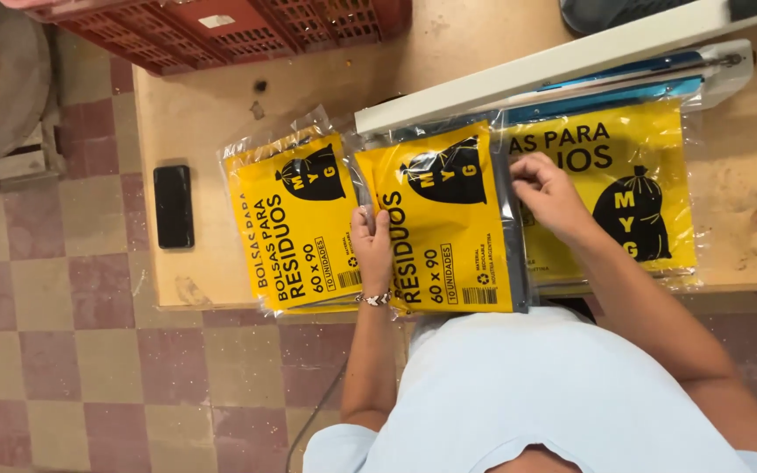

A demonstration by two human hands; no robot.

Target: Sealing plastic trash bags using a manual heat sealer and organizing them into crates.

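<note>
A person seen from above, wearing a pale blue top, works at a light wooden table (212,105) over a red and cream checked floor.

The middle packet (440,232), a clear plastic sleeve with a yellow printed card and a dark folded bundle inside, lies flat on the table in front of the person. Its top end sits under the long white arm of a heat sealer (554,66), which crosses the table at a slant.

The left hand (371,241) rests on the packet's left edge, fingers curled down and pinching that edge, with a beaded bracelet at the wrist. The right hand (549,193) is at the packet's right edge near its upper corner, fingers bent and closed on the plastic there. The packet therefore lies between the two hands, held at both sides.

Just to the left lies a second packet stack (295,228) of the same yellow kind, with another yellow edge showing under it; its right side is close to the left hand but apart from it. To the right, partly under the right forearm, lies a third packet (633,188), also yellow in clear plastic, with its top tucked under the sealer's arm.

A black phone (173,207) lies face down near the table's left edge. A red plastic crate (221,31) with latticed walls stands at the far left end of the table; its contents cannot be seen.
</note>
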